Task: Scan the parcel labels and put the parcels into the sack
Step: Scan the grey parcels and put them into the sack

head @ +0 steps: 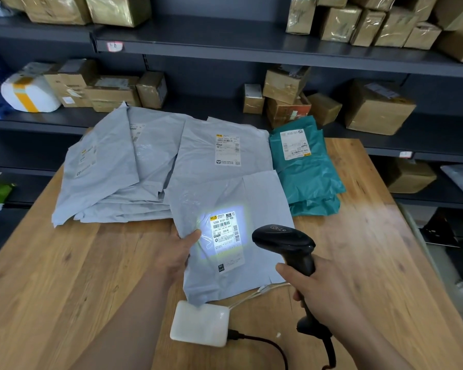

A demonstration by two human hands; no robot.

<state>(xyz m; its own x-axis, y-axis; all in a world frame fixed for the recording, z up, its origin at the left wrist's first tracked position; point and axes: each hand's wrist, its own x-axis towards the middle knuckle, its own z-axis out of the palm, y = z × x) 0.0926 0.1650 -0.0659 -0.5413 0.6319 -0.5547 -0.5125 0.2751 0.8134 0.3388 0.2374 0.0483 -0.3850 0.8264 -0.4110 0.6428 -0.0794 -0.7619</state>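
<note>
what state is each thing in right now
grey parcel, held at its edge by the left hand, label lit
scanner, gripped by the right hand, light on
other grey parcels, stacked on the table
teal parcel, on the table, label up
white box, on the table, cables plugged in

The nearest parcel [254, 193] was pale grey, its label [226, 237] white with black barcodes and a yellow mark. The scanner [285, 240] was black, the right-hand parcels [310, 180] teal, the table [64, 268] brown wood grain, the small box [199, 323] white, perhaps cream

On the table [64, 276], the parcel pile [104, 169] lies behind the nearest parcel [251, 198], with shelves [225, 46] beyond
</note>
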